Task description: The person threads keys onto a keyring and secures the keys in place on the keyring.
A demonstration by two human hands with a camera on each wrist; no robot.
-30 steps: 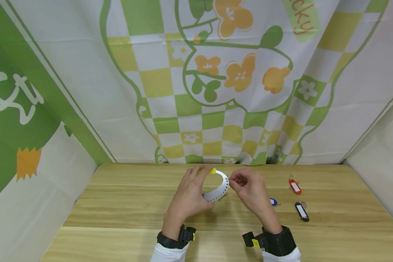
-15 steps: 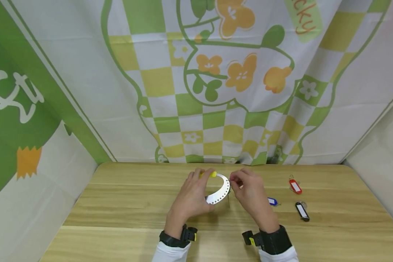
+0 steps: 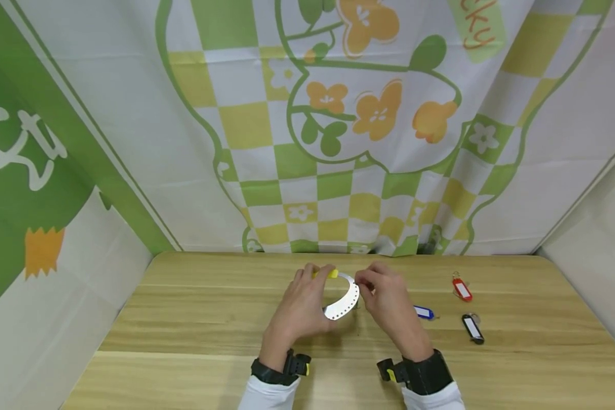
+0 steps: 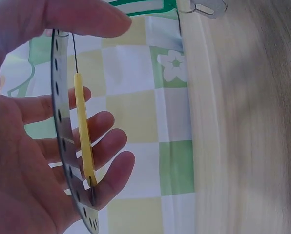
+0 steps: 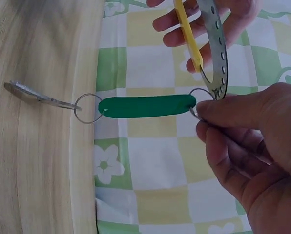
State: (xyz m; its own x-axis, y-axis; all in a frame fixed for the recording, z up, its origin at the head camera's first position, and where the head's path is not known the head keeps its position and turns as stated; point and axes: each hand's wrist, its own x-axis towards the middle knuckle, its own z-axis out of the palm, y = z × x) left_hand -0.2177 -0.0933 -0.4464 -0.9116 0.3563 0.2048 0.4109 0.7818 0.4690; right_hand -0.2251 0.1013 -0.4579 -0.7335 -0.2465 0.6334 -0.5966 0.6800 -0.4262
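My left hand [image 3: 297, 302] grips a loop-shaped key holder, a curved silver metal plate [image 3: 344, 302] with a row of holes and a yellow bar [image 4: 83, 122]. Thumb and fingers span the loop from plate to bar. At the plate's right edge, my right hand [image 3: 389, 302] pinches a small wire ring [image 5: 202, 89] between thumb and forefinger. The ring is right at an end hole of the plate. From it hangs a green key tag [image 5: 145, 107], with a second ring and a silver key [image 5: 40, 97] below. In the head view, the tag is mostly hidden.
To the right of my right hand lie a blue tag [image 3: 423, 312], a red tag [image 3: 462, 289] and a black tag [image 3: 473, 329] on the wooden table [image 3: 200, 319]. A patterned curtain [image 3: 338, 199] hangs behind the table's back edge.
My right hand has shifted slightly left along the plate's edge, uncovering more of the blue tag. The loop has turned, so the plate's face shows flatter and brighter. Both hands keep their hold.
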